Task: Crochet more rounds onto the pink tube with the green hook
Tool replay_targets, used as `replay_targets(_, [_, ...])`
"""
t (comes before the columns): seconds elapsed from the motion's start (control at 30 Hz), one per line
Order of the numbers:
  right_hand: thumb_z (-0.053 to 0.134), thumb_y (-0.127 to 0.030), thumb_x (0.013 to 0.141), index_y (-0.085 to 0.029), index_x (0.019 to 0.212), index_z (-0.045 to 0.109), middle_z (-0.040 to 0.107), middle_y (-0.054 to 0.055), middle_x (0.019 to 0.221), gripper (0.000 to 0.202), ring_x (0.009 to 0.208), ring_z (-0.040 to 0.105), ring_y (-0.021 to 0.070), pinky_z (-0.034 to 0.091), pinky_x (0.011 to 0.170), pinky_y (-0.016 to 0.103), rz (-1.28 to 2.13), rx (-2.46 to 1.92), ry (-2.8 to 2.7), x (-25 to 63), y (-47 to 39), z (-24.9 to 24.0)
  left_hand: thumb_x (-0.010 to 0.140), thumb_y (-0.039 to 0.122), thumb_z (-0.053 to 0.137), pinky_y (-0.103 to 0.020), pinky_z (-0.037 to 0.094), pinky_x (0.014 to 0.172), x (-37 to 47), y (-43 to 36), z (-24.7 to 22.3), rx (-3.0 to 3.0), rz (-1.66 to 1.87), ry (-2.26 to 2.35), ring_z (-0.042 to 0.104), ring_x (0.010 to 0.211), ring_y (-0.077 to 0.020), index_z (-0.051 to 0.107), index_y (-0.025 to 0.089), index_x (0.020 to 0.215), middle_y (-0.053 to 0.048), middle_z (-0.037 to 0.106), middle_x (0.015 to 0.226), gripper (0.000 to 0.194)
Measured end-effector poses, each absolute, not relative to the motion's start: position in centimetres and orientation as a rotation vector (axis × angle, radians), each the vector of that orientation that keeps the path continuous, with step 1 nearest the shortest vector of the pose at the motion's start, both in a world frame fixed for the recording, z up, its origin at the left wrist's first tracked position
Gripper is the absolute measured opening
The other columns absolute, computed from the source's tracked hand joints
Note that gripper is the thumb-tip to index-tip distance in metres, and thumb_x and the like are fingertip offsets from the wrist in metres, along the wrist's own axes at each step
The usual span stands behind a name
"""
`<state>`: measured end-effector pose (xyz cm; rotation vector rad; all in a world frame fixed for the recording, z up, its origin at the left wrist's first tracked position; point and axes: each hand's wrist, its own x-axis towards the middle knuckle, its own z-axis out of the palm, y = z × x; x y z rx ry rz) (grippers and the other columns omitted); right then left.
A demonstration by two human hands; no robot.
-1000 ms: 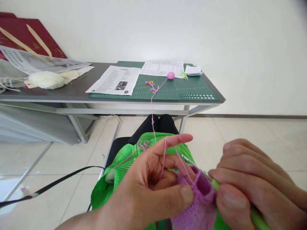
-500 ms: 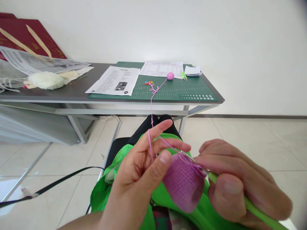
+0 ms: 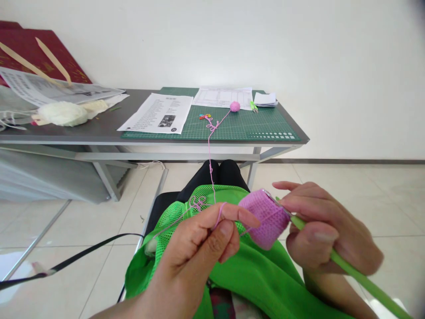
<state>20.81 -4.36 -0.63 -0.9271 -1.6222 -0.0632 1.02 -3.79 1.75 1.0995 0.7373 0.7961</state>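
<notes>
My right hand (image 3: 332,235) grips a crochet hook (image 3: 360,277) with a green handle. Its metal shaft passes through the top edge of a pink crocheted piece (image 3: 265,217), which hangs beside my right fingertips. My left hand (image 3: 209,248) is closed, thumb pressed to the fingers, with pink yarn (image 3: 219,213) looped over its index finger. A strand runs from the left fingers across the front of the piece towards the hook. More yarn lies in loose loops on the green apron over my lap.
Ahead stands a dark table (image 3: 139,99) with a green cutting mat (image 3: 229,128). On it are a printed sheet (image 3: 159,113), a small pink yarn ball (image 3: 234,106), coloured stitch markers (image 3: 205,116), green snips (image 3: 254,106) and white papers (image 3: 264,99). White yarn (image 3: 63,113) lies to the left.
My left fingers have folded in and come off the crocheted piece. The piece and the hook have shifted up and right. Yarn now stretches across the piece's front.
</notes>
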Motion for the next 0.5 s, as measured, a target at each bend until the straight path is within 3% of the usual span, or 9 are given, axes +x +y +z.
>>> replay_targets(0.1, [0.048, -0.023, 0.101, -0.019, 0.082, 0.068, 0.066, 0.002, 0.072, 0.027, 0.069, 0.066, 0.0166, 0.060, 0.064, 0.033, 0.161, -0.984, -1.439, 20.3, -4.4, -0.4, 0.105, 0.032, 0.050, -0.030, 0.031, 0.062, 1.1, -3.5, 1.7, 1.149, 0.857, 0.789, 0.042, 0.065, -0.0147, 0.077, 0.029, 0.105, 0.002, 0.051, 0.067, 0.028])
replay_targets(0.23, [0.056, -0.027, 0.098, -0.019, 0.069, 0.063, 0.059, 0.001, 0.064, 0.031, 0.058, 0.057, 0.0127, 0.046, 0.047, 0.023, 0.619, -1.100, -1.234, 19.9, -5.1, -0.6, 0.102, 0.030, 0.055, -0.028, 0.034, 0.060, 1.5, -3.1, 1.6, 1.144, 0.983, 0.844, 0.044, 0.065, -0.0144, 0.076, 0.026, 0.110, 0.002, 0.055, 0.068, 0.022])
replay_targets(0.37, [0.057, -0.029, 0.097, -0.019, 0.066, 0.058, 0.054, -0.001, 0.063, 0.033, 0.053, 0.048, 0.0092, 0.034, 0.040, 0.019, 0.655, -1.175, -1.193, 19.5, -5.3, -0.8, 0.099, 0.033, 0.062, -0.025, 0.041, 0.068, 1.7, -3.1, 1.6, 1.177, 1.018, 0.872, 0.053, 0.076, -0.0156, 0.075, 0.028, 0.117, 0.001, 0.062, 0.080, 0.023])
replay_targets(0.5, [0.057, -0.026, 0.097, -0.018, 0.065, 0.056, 0.052, -0.003, 0.059, 0.034, 0.051, 0.047, 0.0075, 0.035, 0.042, 0.018, 0.640, -1.143, -1.237, 18.7, -5.4, -0.5, 0.096, 0.036, 0.066, -0.022, 0.036, 0.056, 1.8, -3.2, 1.5, 1.247, 0.988, 0.881, 0.040, 0.062, -0.0092, 0.069, 0.039, 0.126, 0.003, 0.064, 0.100, 0.030])
